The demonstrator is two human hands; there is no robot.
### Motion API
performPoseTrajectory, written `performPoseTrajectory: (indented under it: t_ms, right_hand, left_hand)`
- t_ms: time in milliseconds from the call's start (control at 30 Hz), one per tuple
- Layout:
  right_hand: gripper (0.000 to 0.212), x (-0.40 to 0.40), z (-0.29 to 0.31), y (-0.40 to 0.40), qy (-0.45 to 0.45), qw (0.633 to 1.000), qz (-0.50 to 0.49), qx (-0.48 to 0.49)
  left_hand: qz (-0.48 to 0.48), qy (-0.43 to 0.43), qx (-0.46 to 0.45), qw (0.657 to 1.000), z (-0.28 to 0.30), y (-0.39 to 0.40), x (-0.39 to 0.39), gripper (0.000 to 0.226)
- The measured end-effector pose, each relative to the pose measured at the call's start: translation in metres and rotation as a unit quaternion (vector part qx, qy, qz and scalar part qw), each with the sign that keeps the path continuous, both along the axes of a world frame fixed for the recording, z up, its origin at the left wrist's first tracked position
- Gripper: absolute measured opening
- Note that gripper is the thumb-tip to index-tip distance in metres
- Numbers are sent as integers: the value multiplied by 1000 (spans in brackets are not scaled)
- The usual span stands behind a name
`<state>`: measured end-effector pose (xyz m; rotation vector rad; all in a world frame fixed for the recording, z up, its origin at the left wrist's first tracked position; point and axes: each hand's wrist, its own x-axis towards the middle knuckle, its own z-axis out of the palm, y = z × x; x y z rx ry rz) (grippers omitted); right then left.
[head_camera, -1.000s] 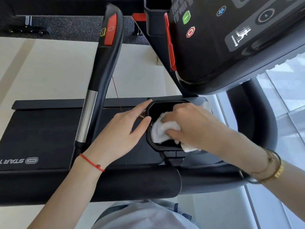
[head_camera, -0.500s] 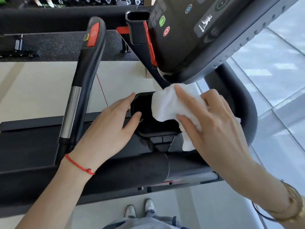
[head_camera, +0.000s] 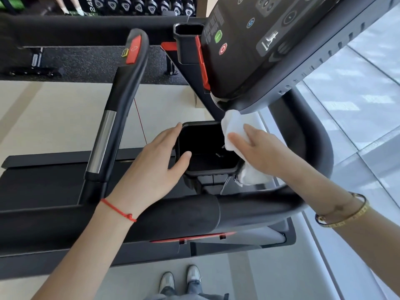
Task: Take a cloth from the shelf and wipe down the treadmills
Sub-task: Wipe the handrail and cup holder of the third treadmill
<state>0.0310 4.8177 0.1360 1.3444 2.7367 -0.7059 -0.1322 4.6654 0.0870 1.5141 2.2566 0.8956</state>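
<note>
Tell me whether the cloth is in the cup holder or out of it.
Out. The white cloth lies over the cup holder's right rim under the right hand; the holder's dark inside is bare.

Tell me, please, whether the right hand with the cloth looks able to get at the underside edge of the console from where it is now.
Probably yes: the right hand presses the white cloth just below the console, its top corner already at that edge, nothing between.

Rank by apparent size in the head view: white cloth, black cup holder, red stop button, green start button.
1. black cup holder
2. white cloth, partly hidden by the right hand
3. red stop button and green start button: too alike to rank
</note>
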Motion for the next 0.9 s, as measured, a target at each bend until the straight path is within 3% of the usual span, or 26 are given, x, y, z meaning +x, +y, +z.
performPoseTrajectory:
  t_ms: [67, 133, 233, 533, 900]
  right_hand:
    - [26, 6, -4, -6, 12, 1000, 1, 15]
    - [52, 15, -10, -16, 6, 996, 38, 86]
    - [61, 11, -13, -17, 20, 985, 88, 148]
    - [59, -17, -9, 12, 12, 977, 147, 154]
    - [60, 1, -24, -14, 47, 989, 59, 126]
  left_hand:
    - [2, -8, 6, 1000, 1, 1, -1, 65]
    - [5, -20, 14, 1000, 1, 1, -1, 64]
    - [9, -29, 17, 999, 0, 1, -1, 61]
    - [22, -21, 2, 1000, -5, 2, 0, 67]
    - [20, -23, -8, 1000, -5, 2, 0, 65]
